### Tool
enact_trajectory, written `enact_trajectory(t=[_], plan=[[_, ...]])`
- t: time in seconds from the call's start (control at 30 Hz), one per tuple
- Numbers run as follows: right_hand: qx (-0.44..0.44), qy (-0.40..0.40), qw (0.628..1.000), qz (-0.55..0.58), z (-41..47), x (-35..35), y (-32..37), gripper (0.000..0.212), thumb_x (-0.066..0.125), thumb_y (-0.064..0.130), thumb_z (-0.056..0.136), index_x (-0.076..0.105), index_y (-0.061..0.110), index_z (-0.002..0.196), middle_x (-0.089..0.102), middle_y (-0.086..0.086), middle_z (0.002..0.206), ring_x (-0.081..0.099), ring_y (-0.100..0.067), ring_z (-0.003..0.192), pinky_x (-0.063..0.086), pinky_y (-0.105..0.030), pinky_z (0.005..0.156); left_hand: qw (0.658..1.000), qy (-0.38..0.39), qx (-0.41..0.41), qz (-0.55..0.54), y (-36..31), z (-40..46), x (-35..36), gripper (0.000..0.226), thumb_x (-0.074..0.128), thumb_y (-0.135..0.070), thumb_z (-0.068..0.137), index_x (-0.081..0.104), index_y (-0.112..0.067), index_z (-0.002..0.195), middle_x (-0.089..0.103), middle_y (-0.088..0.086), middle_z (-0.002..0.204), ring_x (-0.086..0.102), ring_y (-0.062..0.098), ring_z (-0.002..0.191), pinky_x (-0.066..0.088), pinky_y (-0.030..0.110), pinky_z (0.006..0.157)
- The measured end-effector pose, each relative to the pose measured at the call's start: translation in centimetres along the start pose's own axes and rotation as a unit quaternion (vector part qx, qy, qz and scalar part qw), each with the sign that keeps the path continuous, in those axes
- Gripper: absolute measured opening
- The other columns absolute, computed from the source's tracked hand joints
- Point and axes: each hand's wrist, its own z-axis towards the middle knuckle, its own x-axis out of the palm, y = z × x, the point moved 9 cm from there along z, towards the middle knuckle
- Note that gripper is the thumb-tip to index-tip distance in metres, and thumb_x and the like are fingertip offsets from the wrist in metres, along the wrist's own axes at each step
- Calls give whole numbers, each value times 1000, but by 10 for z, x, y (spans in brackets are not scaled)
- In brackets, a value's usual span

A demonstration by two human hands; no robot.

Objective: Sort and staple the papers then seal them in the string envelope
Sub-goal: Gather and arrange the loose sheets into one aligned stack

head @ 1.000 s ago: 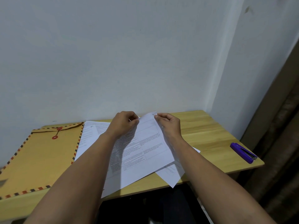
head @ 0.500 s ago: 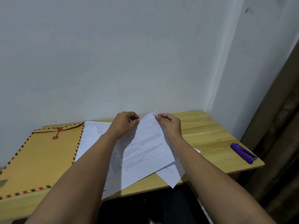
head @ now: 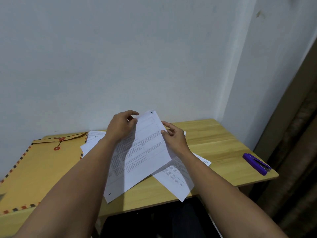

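A printed white sheet [head: 145,152] is lifted at its far end above the wooden table [head: 214,145]. My left hand [head: 120,127] pinches its far left edge. My right hand [head: 175,136] pinches its right edge. Other printed sheets lie under it: one numbered 5 [head: 178,182] sticks out to the right, one numbered 6 [head: 93,140] to the left. A brown string envelope [head: 37,169] with a striped border and red string buttons lies flat at the left. A purple stapler [head: 256,163] sits near the table's right edge.
A pale wall rises right behind the table, with a corner at the right. A dark curtain or door frame [head: 295,134] stands beyond the table's right edge. Bare wood shows between the papers and the stapler.
Both hands have raised the top sheet's far end higher. My right hand has slid from the sheet's far corner down onto its right edge.
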Motion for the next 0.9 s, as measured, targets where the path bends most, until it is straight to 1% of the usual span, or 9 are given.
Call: enact_trajectory(t=[0.13, 0.23, 0.33, 0.53, 0.6, 0.67, 0.73, 0.8, 0.9], plan=[[10, 4, 1000, 4, 0, 3, -1, 41, 63, 9, 103, 66, 26, 140, 78, 0, 121, 74, -18, 113, 57, -46, 104, 1000, -3, 16, 6, -2, -2, -2, 24, 60, -24, 98, 74, -29, 118, 76, -4, 97, 66, 12, 88, 54, 32, 82], [9, 19, 1000, -17, -1, 8, -3, 44, 61, 11, 103, 62, 25, 145, 76, 1, 125, 72, -14, 116, 55, -41, 106, 1000, -13, 17, 9, 2, -4, -4, 23, 60, -25, 99, 75, -28, 116, 77, -6, 99, 68, 13, 92, 56, 37, 85], [3, 31, 999, -40, -2, 12, -4, 47, 57, 5, 103, 60, 23, 147, 73, 4, 132, 69, -10, 120, 52, -36, 110, 1000, -17, 9, 12, 7, -4, -6, 23, 61, -27, 99, 75, -27, 117, 77, -7, 104, 68, 15, 98, 56, 40, 87], [3, 31, 998, -46, -2, 10, -8, 48, 56, 6, 104, 59, 25, 147, 74, 9, 124, 68, -10, 114, 51, -28, 106, 1000, -11, 19, 15, 1, -3, -3, 23, 60, -27, 100, 76, -25, 116, 76, -5, 108, 67, 16, 102, 55, 39, 90], [2, 20, 999, -42, -2, 7, -9, 49, 59, 10, 102, 58, 28, 148, 71, 12, 110, 64, -9, 105, 49, -25, 104, 999, -15, 18, 25, 1, -2, -4, 25, 58, -23, 100, 75, -25, 118, 76, -5, 111, 67, 17, 104, 54, 39, 91], [-4, 12, 999, -39, -2, 4, -7, 49, 60, 10, 103, 58, 29, 148, 65, 13, 100, 59, -8, 97, 48, -21, 96, 999, -22, 18, 34, 3, -1, -6, 27, 56, -21, 100, 73, -24, 121, 74, -4, 114, 66, 19, 107, 54, 41, 92], [-5, 10, 999, -38, -3, 2, -6, 47, 58, 9, 104, 60, 30, 146, 61, 11, 93, 57, -8, 90, 46, -18, 89, 999, -23, 18, 42, 5, 0, -7, 28, 55, -21, 100, 72, -25, 122, 74, -2, 109, 65, 21, 104, 54, 42, 89], [-8, 14, 999, -39, -4, 2, -5, 46, 57, 8, 104, 61, 30, 145, 69, 8, 100, 61, -9, 93, 48, -17, 88, 999, -17, 19, 44, 4, 0, -6, 26, 55, -21, 100, 74, -26, 117, 73, -1, 99, 64, 24, 96, 54, 44, 84], [-10, 21, 999, -42, -5, 4, -4, 46, 57, 7, 104, 61, 27, 146, 74, 7, 125, 68, -13, 109, 52, -20, 96, 999, -11, 23, 44, 2, 0, -5, 27, 54, -17, 98, 75, -26, 114, 74, 1, 98, 65, 24, 94, 55, 45, 83]])
